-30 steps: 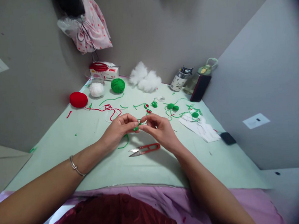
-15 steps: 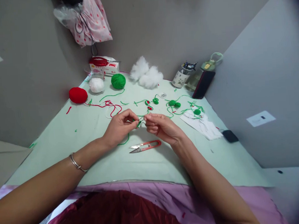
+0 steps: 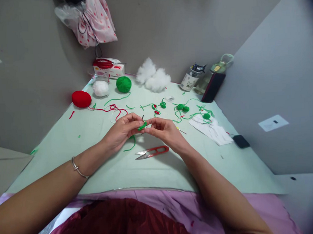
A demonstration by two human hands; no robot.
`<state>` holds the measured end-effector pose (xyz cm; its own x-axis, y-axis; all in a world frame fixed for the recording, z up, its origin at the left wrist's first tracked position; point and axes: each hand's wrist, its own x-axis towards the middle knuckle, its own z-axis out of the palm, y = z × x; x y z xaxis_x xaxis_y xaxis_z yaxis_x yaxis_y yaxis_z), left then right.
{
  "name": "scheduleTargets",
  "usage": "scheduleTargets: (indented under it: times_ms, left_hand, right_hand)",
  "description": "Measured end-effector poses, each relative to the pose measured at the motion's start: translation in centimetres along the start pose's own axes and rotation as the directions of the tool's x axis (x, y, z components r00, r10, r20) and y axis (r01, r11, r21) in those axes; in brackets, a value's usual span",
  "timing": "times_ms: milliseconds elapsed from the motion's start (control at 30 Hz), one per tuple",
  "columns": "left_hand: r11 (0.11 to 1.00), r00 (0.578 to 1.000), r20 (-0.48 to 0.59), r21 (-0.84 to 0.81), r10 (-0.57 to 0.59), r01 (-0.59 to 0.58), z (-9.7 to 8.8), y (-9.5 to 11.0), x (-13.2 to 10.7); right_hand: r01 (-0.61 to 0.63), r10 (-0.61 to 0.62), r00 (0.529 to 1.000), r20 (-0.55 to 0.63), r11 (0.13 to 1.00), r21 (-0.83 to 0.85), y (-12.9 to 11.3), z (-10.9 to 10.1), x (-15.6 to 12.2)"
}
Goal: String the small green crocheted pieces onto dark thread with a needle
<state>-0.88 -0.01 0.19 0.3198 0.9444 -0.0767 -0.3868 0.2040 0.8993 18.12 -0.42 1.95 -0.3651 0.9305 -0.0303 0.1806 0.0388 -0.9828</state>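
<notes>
Over the middle of the table, my left hand (image 3: 120, 131) pinches a small green crocheted piece (image 3: 142, 126) between thumb and fingers. My right hand (image 3: 166, 131) meets it from the other side, thumb and forefinger closed on the piece's right end. A thin dark strand or needle (image 3: 142, 117) sticks up above the piece; which of the two I cannot tell. Below my left hand a green yarn tail (image 3: 131, 145) lies on the table. Orange-handled thread snips (image 3: 153, 152) rest just below the hands, blades pointing left.
Red (image 3: 81, 99), white (image 3: 101, 88) and green (image 3: 123, 84) yarn balls sit at the back left, near white stuffing (image 3: 156, 80). Small green and red crocheted bits (image 3: 156, 109), green pieces (image 3: 182, 108) and a white cloth (image 3: 211, 130) lie rightward. A pen cup (image 3: 188, 80) and phone (image 3: 213, 88) stand behind.
My right hand has moved slightly left and closed against the green piece, which now shows more plainly. The dark strand that ran between the hands now points upward. The snips have not moved.
</notes>
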Motion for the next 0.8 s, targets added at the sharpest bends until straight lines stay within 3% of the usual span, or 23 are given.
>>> scheduleTargets:
  times_ms: [333, 800]
  left_hand:
    - [1.000, 0.999, 0.025, 0.013, -0.021, 0.021, -0.2, -0.2, 0.1]
    - [0.986, 1.000, 0.004, -0.167, -0.001, 0.002, -0.5, 0.6, 0.3]
  right_hand:
    - [0.024, -0.028, 0.998, -0.053, 0.997, -0.069, 0.0, 0.0, 0.1]
    - [0.002, -0.024, 0.992, -0.123, 0.983, -0.182, 0.6, -2.2, 0.6]
